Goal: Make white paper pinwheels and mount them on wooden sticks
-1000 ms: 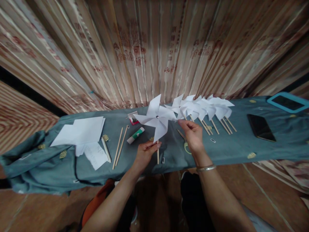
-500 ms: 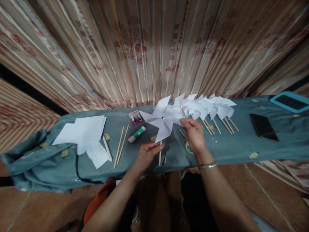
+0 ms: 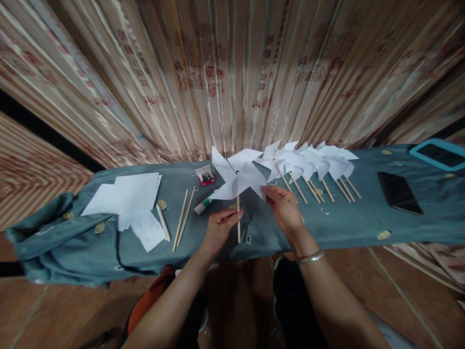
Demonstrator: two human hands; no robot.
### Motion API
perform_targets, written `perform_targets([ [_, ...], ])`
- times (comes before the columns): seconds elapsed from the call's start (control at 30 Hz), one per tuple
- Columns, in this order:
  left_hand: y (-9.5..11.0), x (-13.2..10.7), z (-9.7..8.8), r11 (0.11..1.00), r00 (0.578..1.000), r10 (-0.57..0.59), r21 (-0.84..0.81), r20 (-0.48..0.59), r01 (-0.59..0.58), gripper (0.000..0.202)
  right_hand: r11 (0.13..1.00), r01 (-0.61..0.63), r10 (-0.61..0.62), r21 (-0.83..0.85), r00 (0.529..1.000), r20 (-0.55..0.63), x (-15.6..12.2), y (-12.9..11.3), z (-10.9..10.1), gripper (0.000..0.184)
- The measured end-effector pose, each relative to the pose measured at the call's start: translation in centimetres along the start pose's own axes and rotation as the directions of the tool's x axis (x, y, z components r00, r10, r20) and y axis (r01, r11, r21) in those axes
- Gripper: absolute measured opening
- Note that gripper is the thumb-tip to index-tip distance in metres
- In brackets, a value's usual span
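Observation:
A white paper pinwheel (image 3: 240,167) with a round silver pin at its centre is held upright over the table. Its thin wooden stick is pinched between the thumb and fingers of my left hand (image 3: 222,227). My right hand (image 3: 282,206) has its thumb and fingertips closed at the tip of the lower right blade. Just beyond it lie several finished-looking pinwheels (image 3: 314,162), overlapping in a row with their sticks toward me. Partly behind the lower left blade is a green and white glue stick (image 3: 204,203).
An open red box of pins (image 3: 206,176) stands near the back edge. Two wooden sticks (image 3: 185,218), a white pen-like rod (image 3: 163,223) and white paper sheets (image 3: 125,194) lie left. A black phone (image 3: 399,193) and a blue-framed device (image 3: 439,154) lie right on the teal cloth (image 3: 348,223).
The held pinwheel's blades have turned about the pin, and the pinwheel has shifted slightly left. My right hand has moved slightly down and left, covering the green-handled tool seen before.

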State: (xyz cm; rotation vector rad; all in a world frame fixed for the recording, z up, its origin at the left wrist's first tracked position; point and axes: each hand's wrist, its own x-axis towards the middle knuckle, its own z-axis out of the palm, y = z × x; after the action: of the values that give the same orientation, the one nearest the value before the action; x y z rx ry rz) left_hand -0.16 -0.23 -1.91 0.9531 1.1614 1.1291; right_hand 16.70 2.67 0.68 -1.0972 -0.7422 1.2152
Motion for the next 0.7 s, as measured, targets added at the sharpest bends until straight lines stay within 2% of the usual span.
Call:
perform_targets([
  [0.3, -0.1, 0.1, 0.0, 1.0, 1.0, 0.02, 0.013, -0.015, -0.02, 0.03, 0.998, -0.064, 0.063, 0.016, 0.996, 0.059, -1.4, 0.2, 1.0, 0.031],
  [0.53, 0.1, 0.1, 0.2, 1.0, 1.0, 0.019, 0.009, 0.005, -0.019, 0.029, 0.996, -0.063, 0.07, -0.063, 0.991, 0.117, -1.9, 0.7, 1.4, 0.033],
  [0.7, 0.2, 0.0, 0.3, 1.0, 1.0, 0.026, 0.015, 0.011, -0.026, 0.031, 0.996, -0.076, 0.083, -0.051, 0.983, 0.166, -2.3, 0.8, 1.9, 0.027],
])
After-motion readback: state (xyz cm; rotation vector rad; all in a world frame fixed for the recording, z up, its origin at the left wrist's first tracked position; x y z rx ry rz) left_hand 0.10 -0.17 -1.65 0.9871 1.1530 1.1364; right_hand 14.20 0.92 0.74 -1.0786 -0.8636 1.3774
